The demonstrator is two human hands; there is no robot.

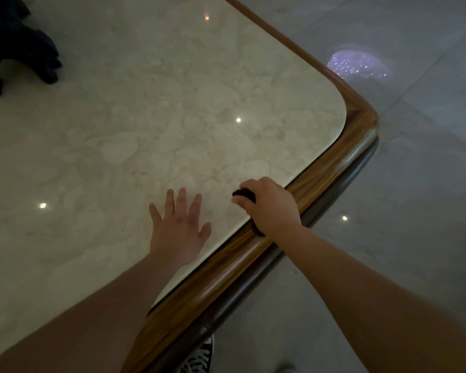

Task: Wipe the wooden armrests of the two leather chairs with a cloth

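Dim room, grey tiled floor (414,184), pale marble table (172,103) with a rounded wooden edge (253,254) running diagonally across the view.

Nearest, at the bottom edge: a black-and-white laced shoe (199,356) on the floor, partly tucked under the table's rim. Two bare forearms reaching forward from the lower corners.

Left hand (178,224) lying flat on the marble, palm down, fingers spread wide, holding nothing. Just inside the wooden edge, near the right hand but apart from it.

Right hand (269,208) curled over the border between marble and wood, fingers closed round a dark cloth (244,195). Cloth mostly hidden under the palm; a bunched dark end poking out past the fingertips onto the marble, another dark bit showing below the wrist on the wooden edge. Cloth pressed down against the table where stone meets wood.

Further out: the rounded corner of the table (361,117), wood grain glossy, a darker lower rail beneath it. Small bright spots of reflected light scattered over the marble and floor.

Far left corner: a dark carved stand (19,49) with stubby feet resting on the marble, upper part cut off by the frame.

Far right, on the floor beyond the table corner: a sparkling bluish-white patch of light (357,63).

No chairs or armrests in view.
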